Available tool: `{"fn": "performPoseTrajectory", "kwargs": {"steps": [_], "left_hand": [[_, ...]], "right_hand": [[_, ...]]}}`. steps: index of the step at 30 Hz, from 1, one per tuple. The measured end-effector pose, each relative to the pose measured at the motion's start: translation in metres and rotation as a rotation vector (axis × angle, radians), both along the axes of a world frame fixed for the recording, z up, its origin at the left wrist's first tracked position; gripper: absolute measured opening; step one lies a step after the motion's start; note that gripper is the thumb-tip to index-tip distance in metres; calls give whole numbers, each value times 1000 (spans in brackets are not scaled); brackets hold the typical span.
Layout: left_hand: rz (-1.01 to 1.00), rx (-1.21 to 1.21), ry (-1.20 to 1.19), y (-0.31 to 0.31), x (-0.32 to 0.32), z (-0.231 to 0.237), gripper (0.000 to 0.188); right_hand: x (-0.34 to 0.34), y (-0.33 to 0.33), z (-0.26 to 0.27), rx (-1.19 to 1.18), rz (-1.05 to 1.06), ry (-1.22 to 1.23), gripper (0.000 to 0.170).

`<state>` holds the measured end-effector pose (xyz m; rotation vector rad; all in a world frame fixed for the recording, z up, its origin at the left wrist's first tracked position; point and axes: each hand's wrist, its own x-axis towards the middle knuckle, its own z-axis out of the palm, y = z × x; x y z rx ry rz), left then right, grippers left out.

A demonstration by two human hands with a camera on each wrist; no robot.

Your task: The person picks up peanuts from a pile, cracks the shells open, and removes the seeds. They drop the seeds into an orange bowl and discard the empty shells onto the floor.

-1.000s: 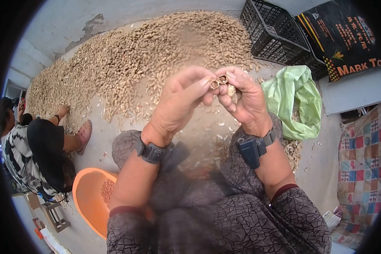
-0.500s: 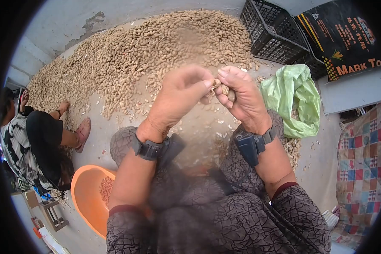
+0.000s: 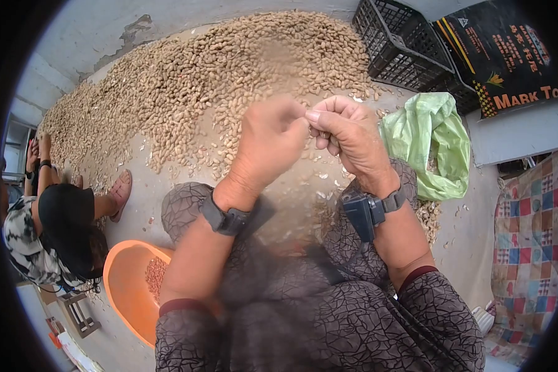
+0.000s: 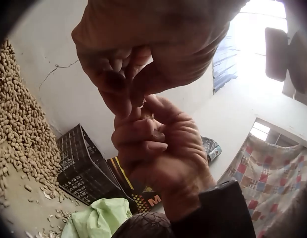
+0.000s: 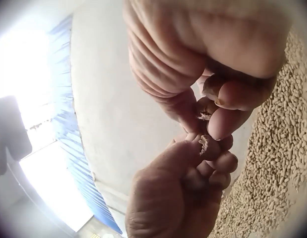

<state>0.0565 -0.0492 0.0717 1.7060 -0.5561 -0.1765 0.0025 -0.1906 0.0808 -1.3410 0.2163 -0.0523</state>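
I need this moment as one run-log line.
left hand: pinches broken shell | right hand: holds another broken shell | orange basin: reddish kernels

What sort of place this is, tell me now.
Probably a farm storeroom: a big heap of unshelled peanuts lies along the wall, with a black plastic crate beside it and an orange basin of shelled peanuts nearby.

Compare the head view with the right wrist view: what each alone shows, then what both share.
Only the head view shows the orange basin, the green bag, the black crate, the patchwork cloth and a second person.

Only the right wrist view shows the blue sheeting and, plainly, the broken peanut shell pinched in the left hand.

Both show that hand, the right hand and the heap of peanuts.
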Motion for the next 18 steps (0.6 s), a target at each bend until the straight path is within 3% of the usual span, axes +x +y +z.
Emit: {"fn": "performPoseTrajectory", "kwargs": {"steps": [3, 7, 11, 18], "left_hand": [[12, 6, -32, -3, 1, -3, 8], [-56, 16, 52, 0, 6, -1, 7], [-102, -152, 354, 1, 3, 13, 7], [-223, -218, 408, 7, 4, 11, 11]], "right_hand": [[-1, 3, 4, -134, -46, -10, 14], [-1, 4, 4, -119, -83, -55, 11], [0, -3, 7, -12, -65, -11, 11], [0, -9, 5, 231, 20, -20, 12]]}}
